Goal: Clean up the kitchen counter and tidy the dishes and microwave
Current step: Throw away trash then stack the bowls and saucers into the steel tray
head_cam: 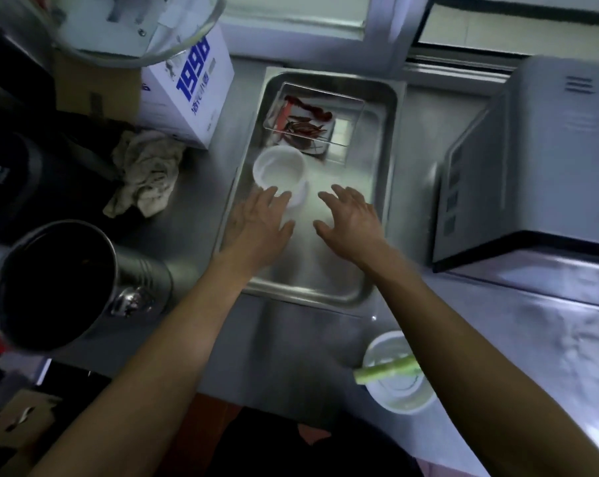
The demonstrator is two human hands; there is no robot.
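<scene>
A steel tray (pixel 382 187) lies on the counter ahead of me. In it stand a white bowl (pixel 280 172) and, farther back, a clear box of dried red chillies (pixel 308 122). My left hand (pixel 260 225) hovers over the tray with straight fingers, its fingertips at the bowl's near rim. My right hand (pixel 351 218) is spread flat over the bare tray floor, just right of the bowl, holding nothing. The microwave (pixel 532 166) stands to the right of the tray. A white bowl holding a green vegetable stick (pixel 394 373) sits near the counter's front edge, under my right forearm.
A crumpled grey rag (pixel 146 173) lies left of the tray beside a white carton with blue print (pixel 187 94). A tall steel pot (pixel 70 287) stands at the left front. A glass bowl (pixel 132 25) hangs at the top left. Bare steel counter (pixel 532 332) stretches right.
</scene>
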